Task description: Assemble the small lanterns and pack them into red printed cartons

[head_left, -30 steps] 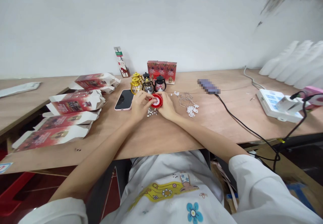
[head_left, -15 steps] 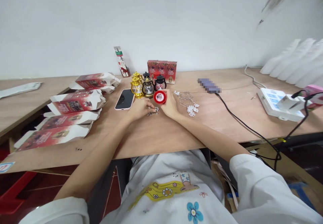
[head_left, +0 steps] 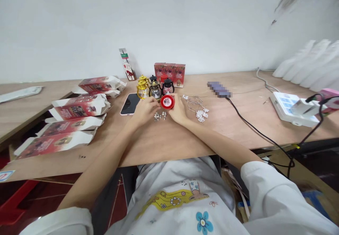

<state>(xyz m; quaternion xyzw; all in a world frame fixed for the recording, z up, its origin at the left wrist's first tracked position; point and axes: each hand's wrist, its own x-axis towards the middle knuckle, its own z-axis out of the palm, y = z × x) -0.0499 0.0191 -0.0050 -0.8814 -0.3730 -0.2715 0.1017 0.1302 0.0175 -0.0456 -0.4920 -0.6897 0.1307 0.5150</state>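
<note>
Behind the front edge of the worktop (head_left: pixel 164 141), the right hand (head_left: pixel 178 110) grips a red base (head_left: pixel 167 101), seemingly for fitting parts; the left hand (head_left: pixel 144 110), its fingers' hold unclear, needs careful aim.

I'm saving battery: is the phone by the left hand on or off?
Dark: the phone's screen is plain black beside the left hand. Whether powered off or merely asleep, I cannot tell.

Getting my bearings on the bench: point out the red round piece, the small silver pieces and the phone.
Red round piece (head_left: pixel 167 101), head view: on its pale centre.
Small silver pieces (head_left: pixel 158 116), head view: on the cluster's left part.
Phone (head_left: pixel 129 104), head view: on its dark screen.
</note>
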